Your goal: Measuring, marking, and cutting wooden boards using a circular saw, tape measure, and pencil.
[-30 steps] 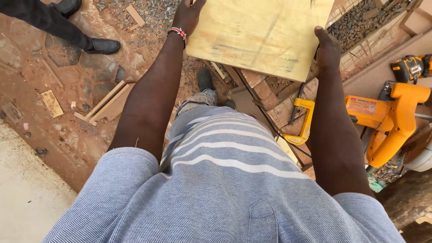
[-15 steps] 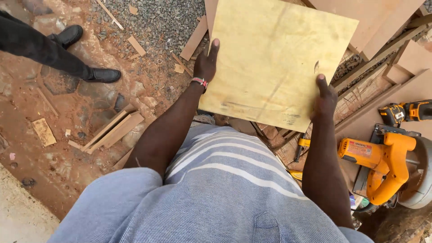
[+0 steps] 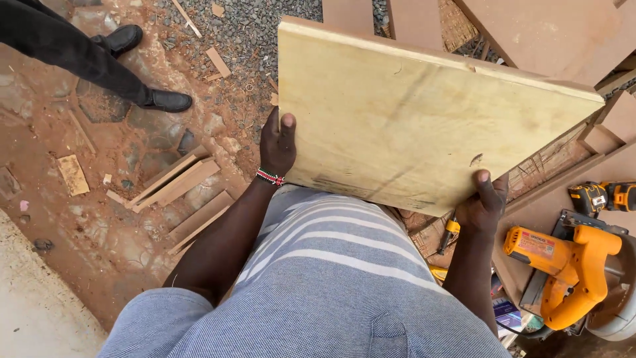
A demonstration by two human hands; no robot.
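Red dirt ground [image 3: 59,265] lies below; both hands, left hand [image 3: 278,142] and right hand [image 3: 483,202], grip a pale yellowish, smudged plywood board [image 3: 424,126] at its near edge, held tilted.

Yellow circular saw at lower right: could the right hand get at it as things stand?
Probably not at once. The right hand grips the plywood board's lower corner, so it is occupied, though the circular saw lies just below with nothing between them.
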